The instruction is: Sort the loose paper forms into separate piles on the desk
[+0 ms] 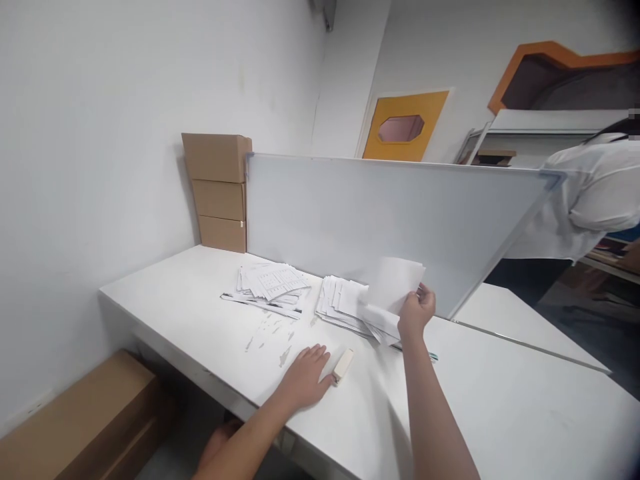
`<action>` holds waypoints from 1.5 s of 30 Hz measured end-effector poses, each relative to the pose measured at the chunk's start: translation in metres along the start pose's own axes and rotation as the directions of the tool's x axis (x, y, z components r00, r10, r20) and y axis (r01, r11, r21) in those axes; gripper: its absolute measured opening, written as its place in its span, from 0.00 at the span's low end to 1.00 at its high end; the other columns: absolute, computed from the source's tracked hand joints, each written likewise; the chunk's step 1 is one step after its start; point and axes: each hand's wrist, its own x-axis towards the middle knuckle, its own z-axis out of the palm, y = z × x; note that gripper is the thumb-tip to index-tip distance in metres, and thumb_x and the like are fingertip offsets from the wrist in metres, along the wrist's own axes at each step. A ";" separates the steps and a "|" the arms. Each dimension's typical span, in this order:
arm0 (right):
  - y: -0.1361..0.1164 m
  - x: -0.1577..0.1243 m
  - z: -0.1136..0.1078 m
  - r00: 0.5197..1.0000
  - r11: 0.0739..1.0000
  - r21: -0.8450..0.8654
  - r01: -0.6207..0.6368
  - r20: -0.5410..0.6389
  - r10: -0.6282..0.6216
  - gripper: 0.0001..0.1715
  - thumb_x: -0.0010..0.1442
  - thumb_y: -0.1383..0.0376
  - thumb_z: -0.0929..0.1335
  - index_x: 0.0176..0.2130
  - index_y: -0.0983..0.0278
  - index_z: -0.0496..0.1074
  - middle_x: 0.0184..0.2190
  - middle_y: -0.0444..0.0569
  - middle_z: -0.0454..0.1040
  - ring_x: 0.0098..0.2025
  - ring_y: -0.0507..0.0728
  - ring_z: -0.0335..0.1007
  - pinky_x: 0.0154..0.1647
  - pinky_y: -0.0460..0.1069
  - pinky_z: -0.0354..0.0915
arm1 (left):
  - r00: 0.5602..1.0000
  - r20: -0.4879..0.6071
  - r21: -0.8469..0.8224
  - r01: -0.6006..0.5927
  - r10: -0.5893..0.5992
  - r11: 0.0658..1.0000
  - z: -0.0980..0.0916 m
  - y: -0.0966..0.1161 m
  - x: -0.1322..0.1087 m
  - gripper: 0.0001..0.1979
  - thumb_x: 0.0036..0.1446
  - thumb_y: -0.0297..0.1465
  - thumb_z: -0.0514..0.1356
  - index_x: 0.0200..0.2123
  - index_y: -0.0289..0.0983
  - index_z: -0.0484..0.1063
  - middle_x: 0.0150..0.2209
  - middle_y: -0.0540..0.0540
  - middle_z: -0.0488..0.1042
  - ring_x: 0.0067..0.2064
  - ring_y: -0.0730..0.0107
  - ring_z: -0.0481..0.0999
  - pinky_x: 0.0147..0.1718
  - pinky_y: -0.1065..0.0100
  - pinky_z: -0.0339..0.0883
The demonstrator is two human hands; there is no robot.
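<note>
My right hand (416,312) is closed on a white sheet of paper (393,283), holding it up above a loose pile of white sheets (345,301) on the white table (500,407). My left hand (305,379) lies flat on the table with its fingers spread, holding nothing. Just to its right, near the thumb, lies a small cream-coloured stapler-like object (343,365). A second pile of printed sheets (269,285) rests farther left on the table.
A whiteboard (380,213) stands on the table behind the piles, leaning along its far edge. Stacked cardboard boxes (219,192) sit in the corner against the wall. Another cardboard box (80,420) is on the floor at left. A person in a white shirt (595,200) stands at right.
</note>
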 end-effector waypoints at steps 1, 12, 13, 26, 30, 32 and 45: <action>0.001 -0.002 -0.001 1.000 0.998 -0.057 -0.021 -0.005 0.021 0.31 0.55 0.63 0.58 0.58 0.69 0.62 0.47 0.56 0.69 0.46 0.57 0.68 0.50 0.52 0.65 | 1.000 -0.004 0.001 -0.001 0.001 1.000 0.000 0.000 0.000 0.28 0.67 0.42 0.47 0.66 0.35 0.59 0.69 0.40 0.56 0.70 0.59 0.52 0.69 0.54 0.46; 0.011 -0.053 -0.010 0.991 0.804 -0.595 0.022 0.120 0.061 0.38 0.59 0.62 0.58 0.65 0.73 0.55 0.64 0.73 0.54 0.64 0.75 0.54 0.62 0.69 0.50 | 1.000 -0.016 0.018 -0.014 0.014 1.000 0.001 0.001 0.003 0.27 0.67 0.41 0.49 0.64 0.33 0.62 0.68 0.38 0.58 0.70 0.58 0.55 0.68 0.55 0.47; 0.008 -0.064 -0.009 0.978 0.773 -0.619 0.141 0.208 -0.011 0.37 0.61 0.61 0.57 0.65 0.73 0.55 0.66 0.73 0.52 0.66 0.73 0.50 0.63 0.68 0.48 | 1.000 -0.018 0.020 -0.019 0.020 1.000 0.001 0.002 0.003 0.27 0.67 0.41 0.49 0.64 0.33 0.62 0.68 0.38 0.58 0.70 0.58 0.55 0.68 0.55 0.47; 0.017 -0.119 -0.023 0.721 0.550 -0.603 0.577 0.693 0.002 0.28 0.66 0.64 0.54 0.60 0.70 0.66 0.63 0.63 0.62 0.65 0.65 0.54 0.66 0.66 0.45 | 0.999 -0.039 0.079 -0.034 0.038 0.996 0.004 0.004 0.002 0.25 0.68 0.41 0.48 0.61 0.35 0.65 0.67 0.39 0.61 0.69 0.60 0.57 0.66 0.56 0.50; 0.011 -0.121 -0.026 0.734 0.550 -0.607 0.574 0.678 -0.018 0.31 0.67 0.63 0.53 0.64 0.71 0.63 0.67 0.65 0.56 0.68 0.67 0.50 0.67 0.68 0.40 | 1.000 -0.002 0.089 -0.019 0.020 0.996 0.003 0.008 0.004 0.25 0.68 0.40 0.49 0.62 0.33 0.64 0.67 0.37 0.59 0.69 0.59 0.56 0.66 0.57 0.49; 0.011 -0.124 -0.034 0.742 0.594 -0.583 0.555 0.670 -0.035 0.33 0.67 0.60 0.53 0.65 0.71 0.60 0.69 0.65 0.52 0.69 0.67 0.47 0.67 0.68 0.39 | 1.000 -0.008 0.076 -0.020 0.021 0.997 0.003 0.011 0.003 0.25 0.68 0.40 0.49 0.62 0.33 0.63 0.67 0.37 0.60 0.69 0.58 0.57 0.66 0.56 0.49; 0.016 -0.140 -0.059 0.636 0.738 -0.508 0.444 0.759 0.140 0.42 0.66 0.51 0.49 0.68 0.73 0.53 0.69 0.62 0.51 0.72 0.65 0.42 0.68 0.64 0.42 | 0.994 -0.112 0.006 -0.006 0.006 1.000 -0.036 -0.030 0.020 0.29 0.61 0.30 0.53 0.65 0.40 0.59 0.55 0.43 0.73 0.58 0.58 0.69 0.58 0.59 0.59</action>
